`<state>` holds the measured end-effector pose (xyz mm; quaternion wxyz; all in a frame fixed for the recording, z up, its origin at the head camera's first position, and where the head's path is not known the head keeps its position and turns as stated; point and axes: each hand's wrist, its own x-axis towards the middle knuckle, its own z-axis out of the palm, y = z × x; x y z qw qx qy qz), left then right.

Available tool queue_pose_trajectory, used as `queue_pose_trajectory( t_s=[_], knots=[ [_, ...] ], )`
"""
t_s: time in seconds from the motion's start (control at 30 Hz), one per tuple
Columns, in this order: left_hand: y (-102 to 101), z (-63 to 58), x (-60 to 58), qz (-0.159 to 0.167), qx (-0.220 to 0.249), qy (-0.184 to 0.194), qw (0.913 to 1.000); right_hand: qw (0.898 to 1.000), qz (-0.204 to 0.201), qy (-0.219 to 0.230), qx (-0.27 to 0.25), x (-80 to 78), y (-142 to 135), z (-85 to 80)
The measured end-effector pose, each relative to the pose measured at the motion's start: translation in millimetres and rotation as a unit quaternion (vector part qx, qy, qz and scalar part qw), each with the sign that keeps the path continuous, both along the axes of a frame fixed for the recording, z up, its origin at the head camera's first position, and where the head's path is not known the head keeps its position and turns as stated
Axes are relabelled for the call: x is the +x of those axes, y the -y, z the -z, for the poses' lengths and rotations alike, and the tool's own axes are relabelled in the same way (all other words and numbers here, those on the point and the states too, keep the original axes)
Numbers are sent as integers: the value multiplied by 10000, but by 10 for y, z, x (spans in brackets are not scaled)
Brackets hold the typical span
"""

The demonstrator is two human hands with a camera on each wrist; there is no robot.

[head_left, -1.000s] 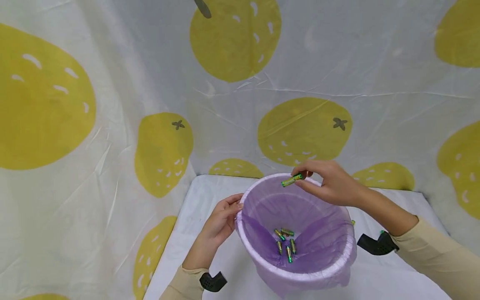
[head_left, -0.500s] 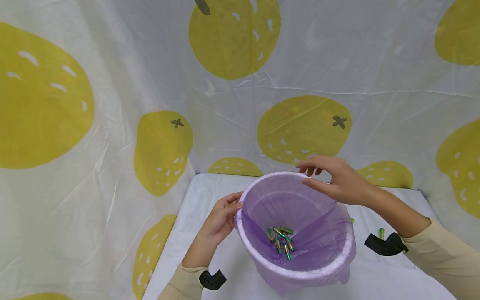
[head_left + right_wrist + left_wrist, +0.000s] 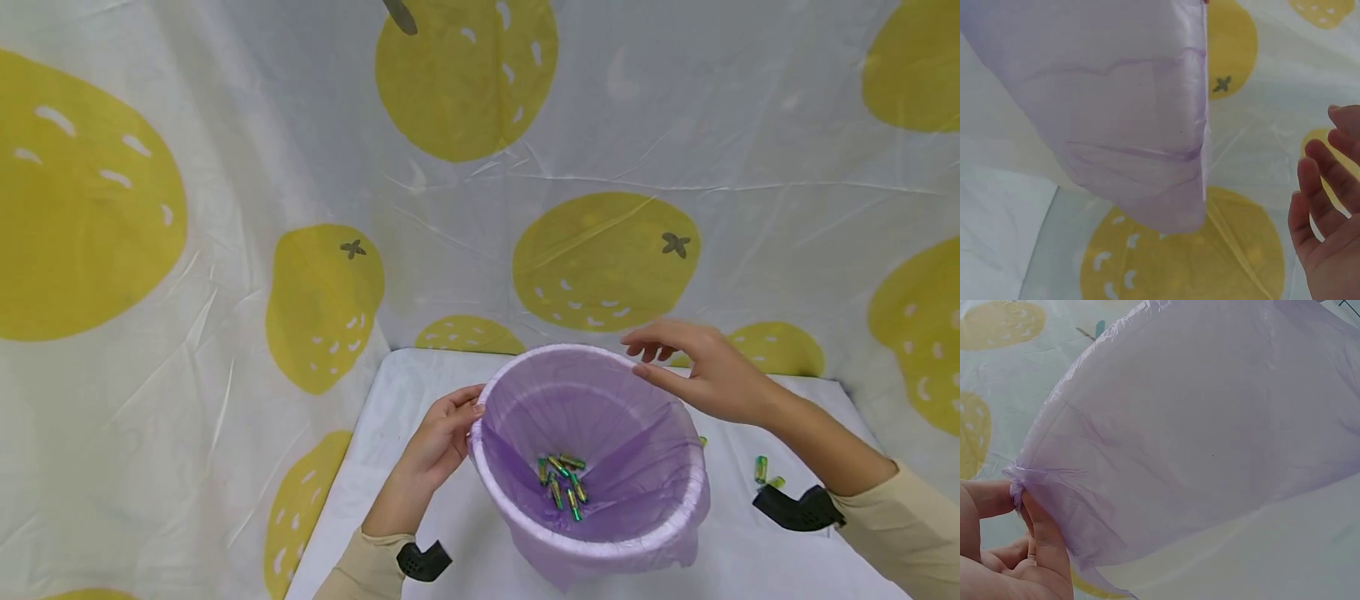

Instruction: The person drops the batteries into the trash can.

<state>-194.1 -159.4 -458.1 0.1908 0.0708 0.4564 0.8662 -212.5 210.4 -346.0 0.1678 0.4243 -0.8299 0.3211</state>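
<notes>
Fruit-patterned sheeting [image 3: 442, 242] hangs behind the white table [image 3: 461, 533]. Between the table's left and right edges, I pinch the bin [image 3: 600, 551] by its purple-lined left rim with my left hand [image 3: 438, 442]. My right hand [image 3: 705, 371] hovers by its far right rim, thumb and fingers apart. Green-and-gold batteries [image 3: 574, 503] lie inside; loose batteries [image 3: 761, 469] lie toward the table's right edge.
</notes>
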Motion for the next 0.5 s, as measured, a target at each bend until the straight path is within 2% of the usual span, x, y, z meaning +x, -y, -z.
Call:
queue_pose_trajectory(
  t_s=[0.3, 0.5],
  knots=[
    [-13, -33, 24, -77, -196, -14, 9998, 9992, 396, 17, -98, 80, -198, 91],
    [-11, -55, 30, -111, -297, -40, 9995, 9982, 491, 156, -318, 132, -323, 126]
  ],
)
